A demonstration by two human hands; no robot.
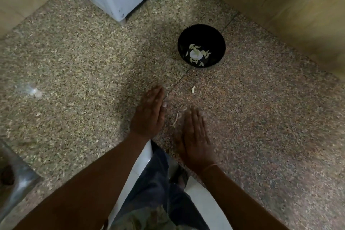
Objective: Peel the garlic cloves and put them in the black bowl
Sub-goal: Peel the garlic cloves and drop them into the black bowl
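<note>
Both hands are empty, fingers straight and together: the left hand (149,112) and the right hand (194,136) lie palms down on or just over the speckled table (74,80), with a wisp of garlic skin (177,117) between them. Beyond the right hand's fingertips the black bowl (214,43) already holds several peeled cloves (207,53). One loose clove (193,89) lies between the hands and bowl, so the job looks nearly finished, with that piece left.

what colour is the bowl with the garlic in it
Black, glossy inside; the bowl shows best in the head view, with pale garlic cloves at its bottom.
</note>
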